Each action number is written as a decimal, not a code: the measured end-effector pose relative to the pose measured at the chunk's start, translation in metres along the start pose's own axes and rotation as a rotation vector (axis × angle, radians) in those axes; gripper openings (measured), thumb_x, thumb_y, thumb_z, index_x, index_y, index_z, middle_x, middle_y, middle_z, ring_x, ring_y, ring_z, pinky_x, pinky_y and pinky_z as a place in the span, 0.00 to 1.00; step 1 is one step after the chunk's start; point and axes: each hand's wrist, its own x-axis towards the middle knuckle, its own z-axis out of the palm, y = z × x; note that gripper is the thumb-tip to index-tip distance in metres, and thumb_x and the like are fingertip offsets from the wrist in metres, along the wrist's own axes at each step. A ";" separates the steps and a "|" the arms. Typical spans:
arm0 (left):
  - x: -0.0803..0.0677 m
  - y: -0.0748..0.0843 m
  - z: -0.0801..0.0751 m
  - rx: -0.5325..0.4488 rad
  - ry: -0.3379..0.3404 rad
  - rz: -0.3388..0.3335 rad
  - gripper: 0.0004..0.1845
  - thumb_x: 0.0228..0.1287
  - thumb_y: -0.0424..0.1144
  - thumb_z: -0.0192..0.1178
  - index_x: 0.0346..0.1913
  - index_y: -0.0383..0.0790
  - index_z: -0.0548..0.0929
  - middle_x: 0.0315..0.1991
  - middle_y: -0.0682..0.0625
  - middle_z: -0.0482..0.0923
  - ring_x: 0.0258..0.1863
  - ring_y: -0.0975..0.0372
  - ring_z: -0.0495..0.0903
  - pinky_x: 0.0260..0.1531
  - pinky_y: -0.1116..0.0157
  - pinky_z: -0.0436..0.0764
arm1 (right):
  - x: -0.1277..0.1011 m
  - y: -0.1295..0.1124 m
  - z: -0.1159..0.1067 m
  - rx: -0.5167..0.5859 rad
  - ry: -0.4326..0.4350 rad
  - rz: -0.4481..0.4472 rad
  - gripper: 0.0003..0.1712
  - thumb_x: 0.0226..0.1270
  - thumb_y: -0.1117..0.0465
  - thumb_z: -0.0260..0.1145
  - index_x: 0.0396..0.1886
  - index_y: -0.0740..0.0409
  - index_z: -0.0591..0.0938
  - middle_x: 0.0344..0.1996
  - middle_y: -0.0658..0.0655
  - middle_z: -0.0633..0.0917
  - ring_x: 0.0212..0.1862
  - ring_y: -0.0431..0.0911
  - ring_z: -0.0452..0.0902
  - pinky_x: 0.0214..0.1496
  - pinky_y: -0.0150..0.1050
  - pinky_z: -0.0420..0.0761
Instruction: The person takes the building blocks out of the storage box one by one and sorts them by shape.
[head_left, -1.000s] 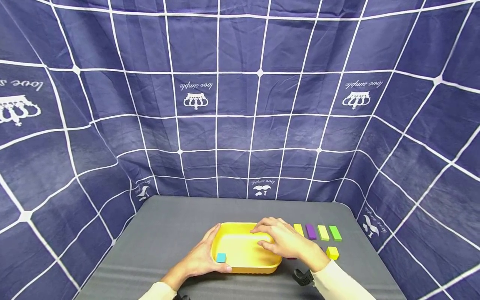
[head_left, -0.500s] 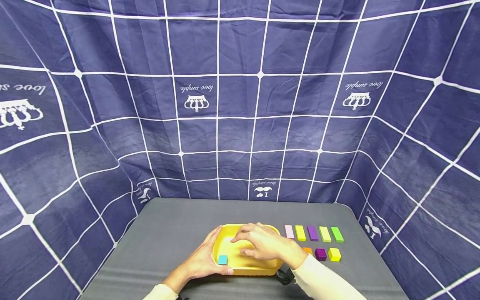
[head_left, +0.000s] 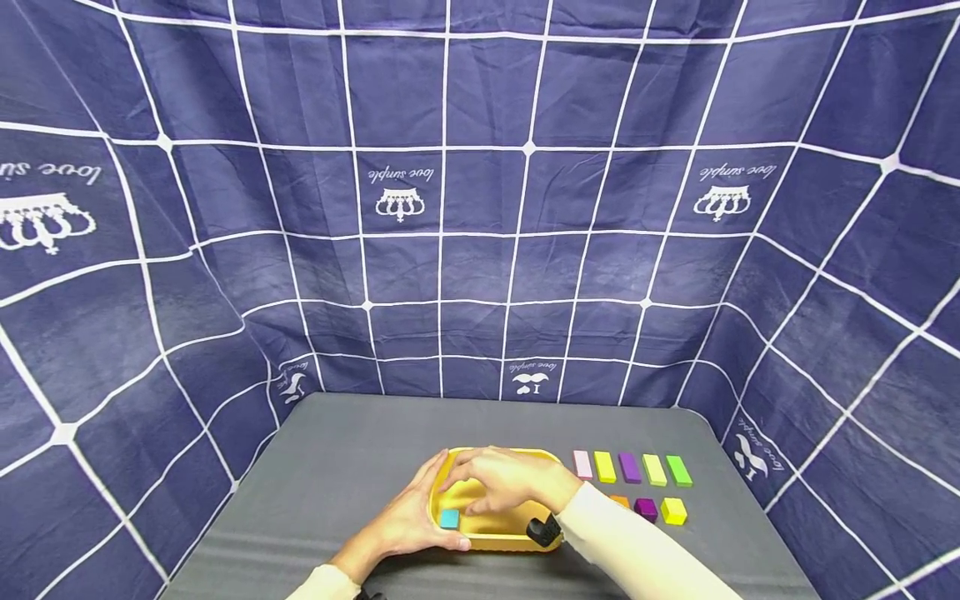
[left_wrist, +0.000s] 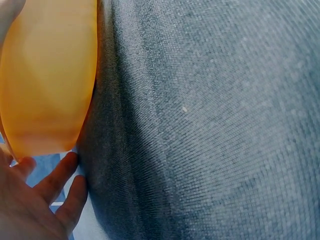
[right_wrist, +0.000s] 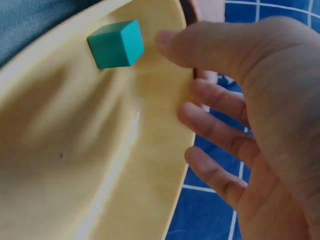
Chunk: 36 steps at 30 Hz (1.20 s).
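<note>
A yellow tray (head_left: 546, 505) sits on the grey table near its front edge, and a teal cube (head_left: 449, 518) lies in the tray's near left corner. My left hand (head_left: 414, 518) grips the tray's left side, fingers round the far corner and thumb along the front wall. In the left wrist view the tray's outer wall (left_wrist: 50, 75) shows above those fingers (left_wrist: 62, 187). My right hand (head_left: 491, 482) hovers over the tray with loosely spread fingers and holds nothing. In the right wrist view its fingers (right_wrist: 220, 125) are just right of the teal cube (right_wrist: 116, 44).
Right of the tray lies a row of flat blocks: pink (head_left: 582, 464), yellow (head_left: 603, 467), purple (head_left: 629, 467), lime (head_left: 654, 469), green (head_left: 678, 471). In front of them lie an orange (head_left: 619, 501), a dark purple (head_left: 646, 507) and a yellow cube (head_left: 673, 510). Blue checked cloth walls the table.
My right hand has moved left across the tray, from its right rim to near the teal cube. The left hand has kept its hold on the tray.
</note>
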 end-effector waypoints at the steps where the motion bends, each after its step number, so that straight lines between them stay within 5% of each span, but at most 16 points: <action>1: 0.000 0.000 0.000 0.003 0.001 0.002 0.84 0.47 0.67 0.93 0.98 0.43 0.49 0.97 0.43 0.54 0.87 0.38 0.72 0.80 0.32 0.77 | 0.003 0.001 0.001 0.006 -0.010 -0.018 0.31 0.76 0.53 0.84 0.76 0.40 0.89 0.71 0.42 0.88 0.76 0.36 0.83 0.82 0.37 0.81; 5: -0.001 0.000 0.001 0.001 0.007 0.009 0.84 0.46 0.67 0.93 0.98 0.42 0.49 0.97 0.43 0.54 0.88 0.40 0.72 0.81 0.33 0.77 | 0.014 0.001 0.004 0.008 -0.039 -0.083 0.31 0.73 0.54 0.86 0.74 0.43 0.91 0.70 0.43 0.90 0.74 0.35 0.84 0.81 0.30 0.79; 13: 0.003 0.001 0.001 -0.008 0.011 0.004 0.84 0.47 0.67 0.93 0.98 0.43 0.50 0.97 0.44 0.54 0.86 0.39 0.74 0.80 0.33 0.79 | 0.027 0.006 0.013 0.041 -0.126 -0.106 0.27 0.70 0.57 0.87 0.68 0.45 0.93 0.60 0.41 0.95 0.57 0.36 0.90 0.63 0.17 0.78; 20: 0.001 0.000 0.002 -0.003 -0.004 -0.003 0.83 0.48 0.68 0.92 0.98 0.46 0.49 0.97 0.43 0.54 0.86 0.38 0.73 0.78 0.31 0.79 | 0.032 0.007 0.022 0.044 -0.190 -0.091 0.25 0.70 0.57 0.88 0.65 0.39 0.95 0.56 0.40 0.93 0.53 0.32 0.85 0.58 0.16 0.76; 36: 0.001 0.001 0.002 0.003 0.003 -0.024 0.82 0.48 0.68 0.92 0.98 0.47 0.51 0.97 0.46 0.54 0.85 0.39 0.75 0.77 0.33 0.81 | 0.037 0.006 0.024 0.084 -0.211 -0.056 0.19 0.69 0.63 0.88 0.56 0.45 0.96 0.48 0.37 0.95 0.45 0.27 0.87 0.51 0.14 0.79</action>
